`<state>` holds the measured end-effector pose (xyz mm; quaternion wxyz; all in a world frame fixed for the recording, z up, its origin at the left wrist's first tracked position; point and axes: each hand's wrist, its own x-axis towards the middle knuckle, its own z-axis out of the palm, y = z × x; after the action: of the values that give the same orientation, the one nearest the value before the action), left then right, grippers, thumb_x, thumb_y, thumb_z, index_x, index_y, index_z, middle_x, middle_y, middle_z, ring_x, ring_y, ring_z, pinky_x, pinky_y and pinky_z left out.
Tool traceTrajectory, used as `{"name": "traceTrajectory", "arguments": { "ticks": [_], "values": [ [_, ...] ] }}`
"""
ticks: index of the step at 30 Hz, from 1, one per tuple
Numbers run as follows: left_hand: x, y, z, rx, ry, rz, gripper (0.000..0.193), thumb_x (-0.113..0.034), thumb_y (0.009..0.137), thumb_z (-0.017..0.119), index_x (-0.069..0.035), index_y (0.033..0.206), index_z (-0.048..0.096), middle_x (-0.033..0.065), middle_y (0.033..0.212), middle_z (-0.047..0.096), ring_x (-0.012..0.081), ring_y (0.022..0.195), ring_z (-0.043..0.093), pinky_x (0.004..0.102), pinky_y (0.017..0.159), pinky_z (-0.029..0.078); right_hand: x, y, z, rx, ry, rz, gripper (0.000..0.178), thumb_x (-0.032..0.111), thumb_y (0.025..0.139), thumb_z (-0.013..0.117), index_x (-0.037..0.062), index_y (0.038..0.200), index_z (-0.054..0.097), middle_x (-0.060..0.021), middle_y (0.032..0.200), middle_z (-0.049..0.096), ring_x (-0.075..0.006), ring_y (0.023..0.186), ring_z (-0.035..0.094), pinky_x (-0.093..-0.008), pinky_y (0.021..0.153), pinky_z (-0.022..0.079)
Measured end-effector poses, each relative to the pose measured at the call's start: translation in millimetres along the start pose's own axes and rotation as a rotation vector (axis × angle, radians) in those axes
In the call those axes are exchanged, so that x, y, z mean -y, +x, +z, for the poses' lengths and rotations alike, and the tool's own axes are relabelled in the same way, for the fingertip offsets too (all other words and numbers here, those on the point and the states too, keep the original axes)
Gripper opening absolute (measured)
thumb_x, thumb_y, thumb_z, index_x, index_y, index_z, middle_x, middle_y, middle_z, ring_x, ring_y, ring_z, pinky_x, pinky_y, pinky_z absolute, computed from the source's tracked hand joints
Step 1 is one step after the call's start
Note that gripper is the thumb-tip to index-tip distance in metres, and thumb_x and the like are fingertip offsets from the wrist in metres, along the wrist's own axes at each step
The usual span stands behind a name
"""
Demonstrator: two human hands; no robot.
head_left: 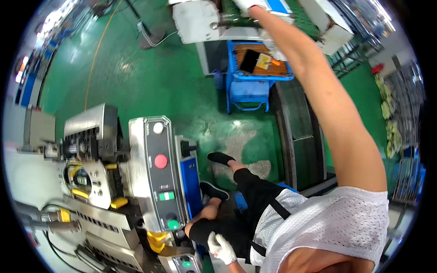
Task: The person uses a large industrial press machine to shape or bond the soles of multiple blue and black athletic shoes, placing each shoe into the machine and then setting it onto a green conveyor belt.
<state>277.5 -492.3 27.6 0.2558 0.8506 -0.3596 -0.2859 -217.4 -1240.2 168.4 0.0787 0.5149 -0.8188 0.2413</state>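
My left hand (221, 249), in a white knit glove, hangs beside my black shorts near the machine's lower front. Its fingers are loosely extended, a little apart, and nothing shows in them. My right arm stretches up to the top of the view. There my right hand (246, 5), also in a white glove, lies at the picture's edge beside a blue-and-white flat piece (277, 6) on a worktop. Its fingers are cut off or hidden, so its hold cannot be made out. Nearest my left hand are a yellow guard (156, 241) and a small panel with a green button (186, 264).
A control panel (160, 182) with a red button (161, 161) stands on the left, before a metal machine (86, 182). A blue cart (249, 88) carries a black phone-like slab (249, 61). A dark metal frame (300, 136) runs along my right side. A white box (334, 34) stands beyond.
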Motion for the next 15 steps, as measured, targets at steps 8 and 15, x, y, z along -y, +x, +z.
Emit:
{"name": "traceTrajectory", "arguments": {
  "ticks": [8, 15],
  "values": [
    [-10, 8, -12, 0.036, -0.225, -0.147, 0.030, -0.013, 0.099, 0.067, 0.007, 0.121, 0.069, 0.0180, 0.109, 0.074, 0.0247, 0.094, 0.071, 0.0359, 0.087, 0.057, -11, -82, 1, -0.204, 0.417, -0.244, 0.085, 0.060, 0.095, 0.061, -0.0062, 0.147, 0.047, -0.0316, 0.133, 0.065, -0.0404, 0.124, 0.065, -0.0467, 0.106, 0.049],
    [18, 2, -9, 0.010, -0.379, -0.055, 0.028, -0.010, 0.101, 0.065, 0.006, 0.124, 0.068, 0.0181, 0.116, 0.073, 0.0241, 0.105, 0.071, 0.0354, 0.097, 0.055, 88, -381, -18, 0.573, 1.113, -0.312, 0.062, 0.021, 0.099, 0.070, -0.0041, 0.149, 0.045, -0.0214, 0.144, 0.060, -0.0274, 0.125, 0.064, -0.0391, 0.105, 0.053]
  ]
}}
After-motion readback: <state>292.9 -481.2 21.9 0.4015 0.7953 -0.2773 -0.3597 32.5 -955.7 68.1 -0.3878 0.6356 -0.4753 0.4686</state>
